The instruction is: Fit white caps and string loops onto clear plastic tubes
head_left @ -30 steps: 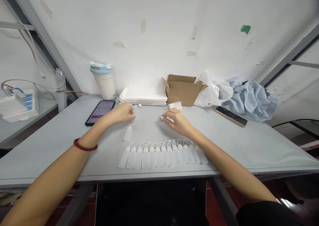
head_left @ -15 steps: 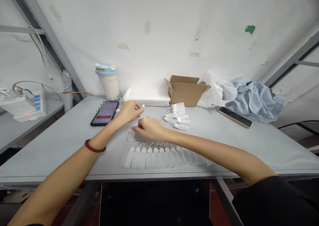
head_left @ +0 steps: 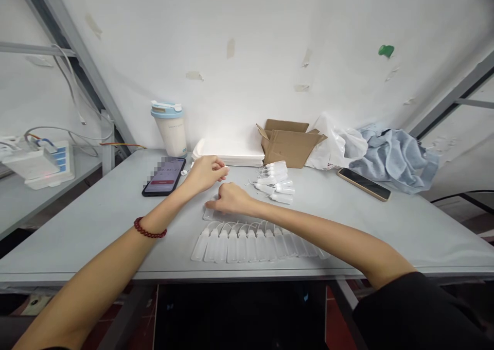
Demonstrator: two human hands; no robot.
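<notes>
My left hand (head_left: 208, 174) hovers over the middle of the table, its fingertips pinched together. A small white cap shows slightly at those fingertips, mostly hidden. Close by on the right, my right hand (head_left: 233, 199) is curled with its fingers closed over a clear plastic squeeze bottle (head_left: 209, 215), whose end sticks out at the left below the thumb. Nearer me lies a row of several similar bottles (head_left: 242, 247) with thin tubes bent over their tops. Behind my right hand is a loose pile of smaller white bottles (head_left: 281, 184) with thin tips.
A phone (head_left: 164, 177) with a lit timer lies left, near a small white cap (head_left: 184, 173) and a lidded cup (head_left: 172, 134). Along the wall are a white paper stack (head_left: 231, 152), cardboard box (head_left: 289, 146), plastic bag (head_left: 335, 144) and blue cloth (head_left: 401, 154). Another phone (head_left: 365, 184) lies right.
My left hand has shifted slightly right, and the cap at its fingertips shows less. The bottle under my right hand now lies more sideways. The view has tilted a little.
</notes>
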